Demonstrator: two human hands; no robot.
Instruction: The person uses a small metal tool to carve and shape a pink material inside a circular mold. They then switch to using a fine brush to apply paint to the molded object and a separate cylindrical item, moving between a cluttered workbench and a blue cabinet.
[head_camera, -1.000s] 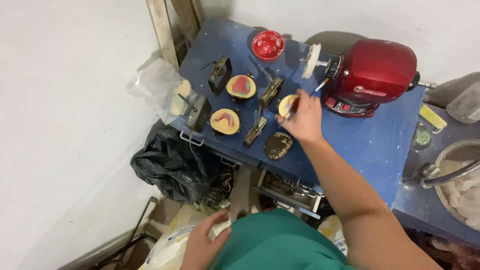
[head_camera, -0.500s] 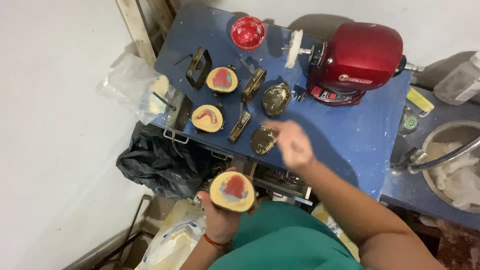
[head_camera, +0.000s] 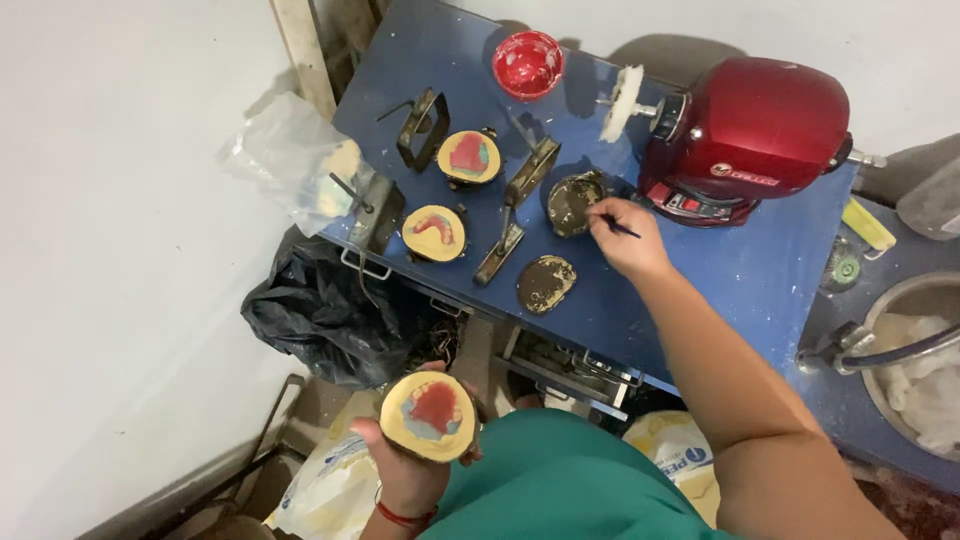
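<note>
My left hand (head_camera: 405, 470) holds a round yellow mould half (head_camera: 430, 415) with a red wax centre, low in front of my green shirt. My right hand (head_camera: 628, 237) reaches over the blue table (head_camera: 720, 290) and grips a thin dark brush (head_camera: 617, 228). It rests beside a dark mould lid (head_camera: 573, 203). Two more yellow mould halves (head_camera: 470, 157) (head_camera: 434, 233) with red wax sit at the table's left. A second dark lid (head_camera: 546, 284) lies near the front edge.
A red polishing motor (head_camera: 755, 130) with a white buff wheel (head_camera: 620, 116) stands at the back right. A red bowl (head_camera: 528, 64) sits at the back. Metal clamps (head_camera: 518, 215) lie between the moulds. A black bag (head_camera: 320, 320) and a clear bag (head_camera: 290, 170) hang at the left.
My left hand has come up from below holding a yellow mould half. My right hand left the mould by the motor, swung back, then returned to the dark lid with the brush.
</note>
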